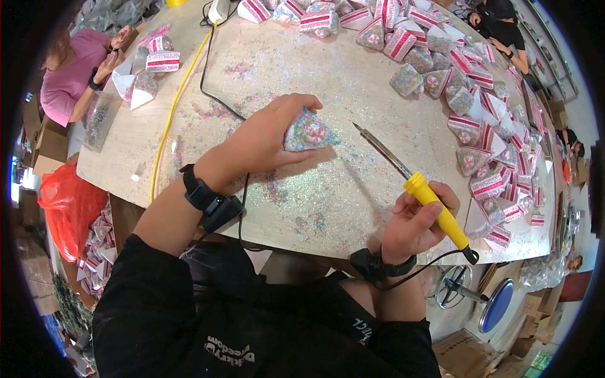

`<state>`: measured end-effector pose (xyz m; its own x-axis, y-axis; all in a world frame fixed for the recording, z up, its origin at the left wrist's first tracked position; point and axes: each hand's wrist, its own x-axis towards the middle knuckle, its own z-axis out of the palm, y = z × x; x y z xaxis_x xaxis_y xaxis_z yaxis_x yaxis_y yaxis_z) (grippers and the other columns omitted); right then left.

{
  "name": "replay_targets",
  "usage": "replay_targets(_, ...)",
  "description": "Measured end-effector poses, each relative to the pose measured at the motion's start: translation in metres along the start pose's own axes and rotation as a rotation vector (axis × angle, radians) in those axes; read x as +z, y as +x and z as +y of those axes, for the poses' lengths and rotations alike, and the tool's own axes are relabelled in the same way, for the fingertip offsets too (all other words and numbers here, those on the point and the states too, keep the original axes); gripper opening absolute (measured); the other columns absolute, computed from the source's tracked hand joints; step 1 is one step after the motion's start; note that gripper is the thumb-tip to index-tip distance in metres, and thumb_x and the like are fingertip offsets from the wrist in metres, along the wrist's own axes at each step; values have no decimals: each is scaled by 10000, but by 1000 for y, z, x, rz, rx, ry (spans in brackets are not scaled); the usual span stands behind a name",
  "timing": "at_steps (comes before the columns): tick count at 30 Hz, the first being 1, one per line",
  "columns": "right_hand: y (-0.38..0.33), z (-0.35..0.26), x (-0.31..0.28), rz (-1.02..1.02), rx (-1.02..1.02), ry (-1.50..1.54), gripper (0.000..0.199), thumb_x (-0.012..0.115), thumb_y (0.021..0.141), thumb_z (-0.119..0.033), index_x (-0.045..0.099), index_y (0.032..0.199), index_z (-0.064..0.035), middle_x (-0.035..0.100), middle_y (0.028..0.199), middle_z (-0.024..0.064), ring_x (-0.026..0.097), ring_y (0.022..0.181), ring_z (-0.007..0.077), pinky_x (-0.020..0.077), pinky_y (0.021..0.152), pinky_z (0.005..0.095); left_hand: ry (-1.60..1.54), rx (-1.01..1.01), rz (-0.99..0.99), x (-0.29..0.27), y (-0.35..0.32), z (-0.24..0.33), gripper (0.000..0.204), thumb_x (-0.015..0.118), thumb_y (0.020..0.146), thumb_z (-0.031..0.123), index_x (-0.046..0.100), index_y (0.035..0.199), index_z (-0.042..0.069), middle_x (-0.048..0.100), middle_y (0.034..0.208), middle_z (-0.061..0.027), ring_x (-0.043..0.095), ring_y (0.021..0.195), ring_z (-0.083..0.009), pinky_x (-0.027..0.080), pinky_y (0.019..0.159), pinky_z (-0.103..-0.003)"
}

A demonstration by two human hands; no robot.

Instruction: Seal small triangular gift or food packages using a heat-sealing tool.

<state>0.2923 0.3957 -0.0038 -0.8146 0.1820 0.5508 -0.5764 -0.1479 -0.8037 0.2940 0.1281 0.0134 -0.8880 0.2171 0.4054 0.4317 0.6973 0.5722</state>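
While gripped in the left hand (265, 135), fingers curled over its top and thumb beneath, wedge (307, 132) held just above the counter (302, 189), glittery face with a red-and-white swirl turned right. Close to its right, apart from it, metal tip of the iron (419, 189), pointing up-left toward the wedge. Right hand (416, 223) closed in a fist round the yellow handle, black cord trailing from the handle's lower end. Black bands on both wrists. Loose glitter strewn over the counter beneath and around the wedge. Farther out, heap of wedges (466, 94) striped red and white or glittered, along the counter's far and right edges. Yellow cable (173, 107) and black cable (208, 69) running across the counter's left part. At upper left, another person in pink (72, 72), hands raised near more wedges. Red bag (66, 205) below the left edge.
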Motion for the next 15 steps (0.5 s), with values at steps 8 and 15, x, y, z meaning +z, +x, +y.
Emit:
replay_targets(8,8,-2,3,64,18,-3,333,530,1020,-310,495,1163,-11,543,908,77,468,588,80,398,499,197,-42,-127,114,-19,4,4,653,842,737,134,486,1279,63,579,1207,-119,578,1163,-257,448,1007,-348)
replay_targets(15,3,1,2,10,56,-47,230,506,1027,-120,513,1231,-14,582,935,72,450,546,42,367,503,185,385,70,371,-72,-73,23,653,846,693,64,476,1230,27,540,1147,-173,565,1064,-342,466,947,-409)
